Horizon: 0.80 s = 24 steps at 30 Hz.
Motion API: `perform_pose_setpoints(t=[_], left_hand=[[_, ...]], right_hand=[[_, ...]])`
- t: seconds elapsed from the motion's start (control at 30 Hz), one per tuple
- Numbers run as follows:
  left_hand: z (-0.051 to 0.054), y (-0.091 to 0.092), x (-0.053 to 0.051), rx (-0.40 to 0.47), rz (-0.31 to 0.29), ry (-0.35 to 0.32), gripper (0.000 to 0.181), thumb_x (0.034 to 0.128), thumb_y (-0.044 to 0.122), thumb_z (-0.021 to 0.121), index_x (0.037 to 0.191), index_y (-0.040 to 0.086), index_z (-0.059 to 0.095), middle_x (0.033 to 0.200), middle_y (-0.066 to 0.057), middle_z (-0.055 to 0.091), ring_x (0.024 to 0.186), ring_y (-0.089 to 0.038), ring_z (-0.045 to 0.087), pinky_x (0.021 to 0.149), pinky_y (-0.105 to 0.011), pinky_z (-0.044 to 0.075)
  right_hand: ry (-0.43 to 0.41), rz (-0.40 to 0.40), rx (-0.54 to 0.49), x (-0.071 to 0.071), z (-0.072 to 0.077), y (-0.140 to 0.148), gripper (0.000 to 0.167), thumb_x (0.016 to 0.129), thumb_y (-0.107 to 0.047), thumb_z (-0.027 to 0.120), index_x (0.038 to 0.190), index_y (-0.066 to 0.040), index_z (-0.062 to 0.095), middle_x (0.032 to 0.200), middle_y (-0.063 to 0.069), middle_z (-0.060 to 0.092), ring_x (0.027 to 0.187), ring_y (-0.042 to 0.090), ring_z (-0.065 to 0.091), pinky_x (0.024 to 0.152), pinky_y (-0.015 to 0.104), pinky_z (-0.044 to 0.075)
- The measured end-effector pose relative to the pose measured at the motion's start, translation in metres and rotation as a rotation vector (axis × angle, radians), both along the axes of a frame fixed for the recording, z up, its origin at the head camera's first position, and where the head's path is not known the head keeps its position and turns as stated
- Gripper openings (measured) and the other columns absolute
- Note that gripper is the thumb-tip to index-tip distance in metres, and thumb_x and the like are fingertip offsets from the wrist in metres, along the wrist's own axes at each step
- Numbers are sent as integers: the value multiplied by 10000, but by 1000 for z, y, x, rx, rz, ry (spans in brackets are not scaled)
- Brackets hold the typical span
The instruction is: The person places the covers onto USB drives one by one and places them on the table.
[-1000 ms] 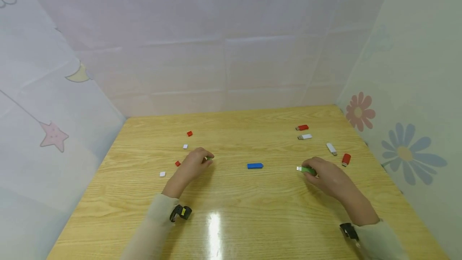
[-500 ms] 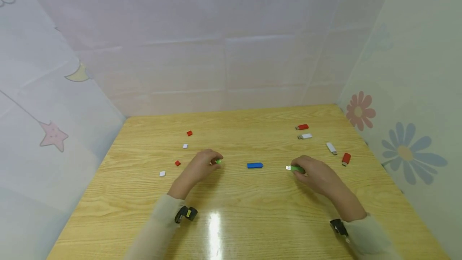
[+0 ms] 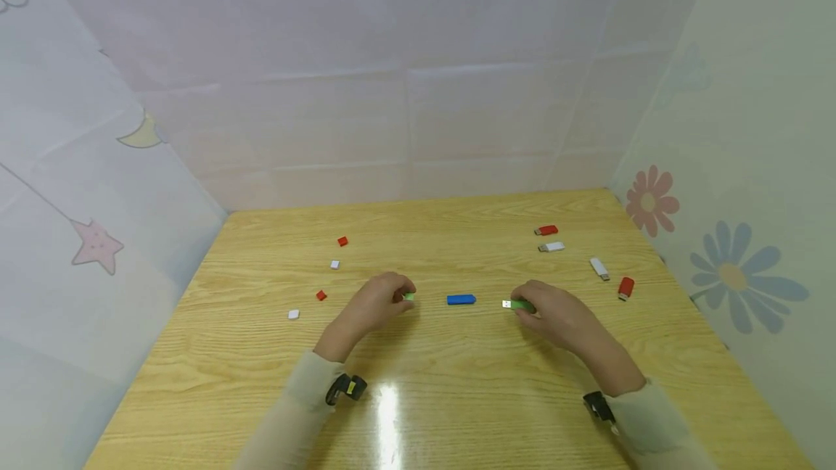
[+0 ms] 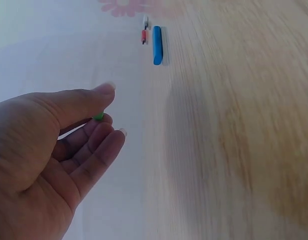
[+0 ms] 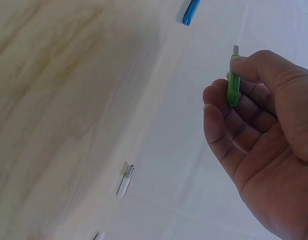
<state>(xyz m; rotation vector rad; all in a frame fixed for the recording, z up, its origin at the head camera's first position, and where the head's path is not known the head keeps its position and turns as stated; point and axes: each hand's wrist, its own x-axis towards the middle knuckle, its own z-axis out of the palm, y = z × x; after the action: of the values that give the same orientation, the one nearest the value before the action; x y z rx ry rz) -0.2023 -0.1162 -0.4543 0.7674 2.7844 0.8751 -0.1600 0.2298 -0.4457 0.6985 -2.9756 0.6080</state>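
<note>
Between its thumb and fingers my left hand [image 3: 372, 304] pinches a small green cap [image 3: 408, 297]; only a sliver of the cap [image 4: 98, 116] shows in the left wrist view. My right hand [image 3: 556, 314] holds a green USB stick [image 3: 520, 305], its metal plug pointing left toward the other hand. The right wrist view shows the thumb pressed on the green stick [image 5: 233, 89] near the plug. On the table between the two hands lies a blue USB stick [image 3: 461, 299], capped. Cap and green stick are apart from each other.
Left on the wooden table [image 3: 418, 397] lie red caps [image 3: 342, 241] [image 3: 321, 295] and white caps [image 3: 335, 265] [image 3: 294, 315]. Right lie uncapped red sticks [image 3: 546, 231] [image 3: 626, 288] and white sticks [image 3: 551, 246] [image 3: 599, 268]. Patterned cloth walls [image 3: 405, 93] enclose the back and sides.
My left hand has moved right with the green cap, and my right hand has moved left with the green USB stick. The gap between them has narrowed; the things on the table stayed put.
</note>
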Motion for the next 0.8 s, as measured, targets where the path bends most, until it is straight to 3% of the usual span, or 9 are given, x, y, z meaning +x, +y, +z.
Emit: perform_pose_setpoints(t=[0.4,0.8], left_hand=[[4,12,3,-3,-10,11,217,939,170,746,1111,40,720,955,15,670,843,-118,586,759,-293,527],[5,23,5,16,-56,24,211,928,169,760,1095,45,721,894,36,641,791,-112,552,707,-263,496]], right_hand=[[13,13,8,-1,0,-12,142,931,-138,731,1068,-108,706,1020,-24,683,860,100,611,767,362,562],[26,43,18,-2,4,-24,156,933,-143,728,1083,-105,708,1040,-15,692,884,106,631,775,349,567]])
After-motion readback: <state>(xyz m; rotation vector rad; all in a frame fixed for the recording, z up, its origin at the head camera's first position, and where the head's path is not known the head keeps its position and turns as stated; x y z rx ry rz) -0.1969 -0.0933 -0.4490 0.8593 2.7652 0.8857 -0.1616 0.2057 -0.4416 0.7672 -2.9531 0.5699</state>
